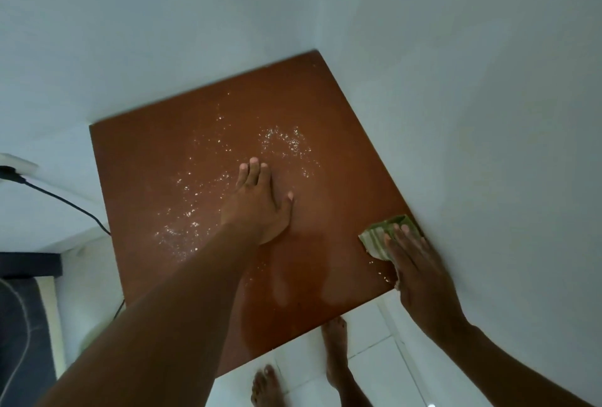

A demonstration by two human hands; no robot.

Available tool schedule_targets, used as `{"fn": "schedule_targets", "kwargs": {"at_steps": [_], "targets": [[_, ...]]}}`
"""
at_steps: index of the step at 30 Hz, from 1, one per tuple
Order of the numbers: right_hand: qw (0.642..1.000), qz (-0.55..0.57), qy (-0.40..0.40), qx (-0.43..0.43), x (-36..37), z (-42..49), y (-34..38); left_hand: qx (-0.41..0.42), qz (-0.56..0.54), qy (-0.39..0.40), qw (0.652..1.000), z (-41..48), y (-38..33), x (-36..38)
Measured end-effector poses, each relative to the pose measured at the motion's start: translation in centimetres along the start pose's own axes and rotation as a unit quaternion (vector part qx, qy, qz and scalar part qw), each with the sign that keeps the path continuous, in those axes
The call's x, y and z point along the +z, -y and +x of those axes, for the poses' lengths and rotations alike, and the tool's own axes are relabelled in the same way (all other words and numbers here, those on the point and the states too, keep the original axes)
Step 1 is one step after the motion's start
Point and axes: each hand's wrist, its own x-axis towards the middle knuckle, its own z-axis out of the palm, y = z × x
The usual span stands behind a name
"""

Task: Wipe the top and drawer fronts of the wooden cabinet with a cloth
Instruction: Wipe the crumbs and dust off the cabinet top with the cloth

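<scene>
Pressing flat on the reddish-brown cabinet top (156, 159), your left hand (260, 204) lies palm down near the middle with its fingers stretched out and together, gripping nothing, among pale crumbs (283, 143) scattered to its left and beyond it. Your right hand (413, 260) rests with fingers spread on a folded green-striped cloth (378, 237) at the top's right edge, against the white wall (488, 113). Your bare feet (335, 338) stand on white floor tiles (374, 325) below the near edge.

Reddish-brown cabinet top (182, 152), green-striped cloth (378, 235), white specks (286, 141)
</scene>
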Motion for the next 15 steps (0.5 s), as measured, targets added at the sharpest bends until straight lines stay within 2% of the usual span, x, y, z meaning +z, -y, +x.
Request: {"fn": "schedule_targets", "kwargs": {"at_steps": [4, 6, 8, 12, 15], "targets": [[0.999, 0.031, 0.005, 0.018, -1.2, -4.4, -0.3, 0.000, -0.003, 0.000, 1.000, -0.1, 0.0, -0.1], [0.998, 0.059, 0.030, 0.006, -2.6, -4.7, 0.3, 0.002, -0.002, 0.003, 1.000, 0.0, 0.1, 0.0], [0.996, 0.088, 0.006, -0.028, -4.9, -3.2, 1.9, 0.005, -0.005, 0.003, 1.000, 0.1, 0.3, 0.0], [0.983, 0.183, -0.031, 0.001, -8.5, 6.1, 4.7, 0.011, -0.025, 0.007, 1.000, 0.1, 0.6, 0.1], [0.981, 0.180, -0.058, 0.035, -8.2, 18.0, 5.5, 0.016, -0.032, -0.001, 0.999, 0.1, 0.5, 0.1]]}}
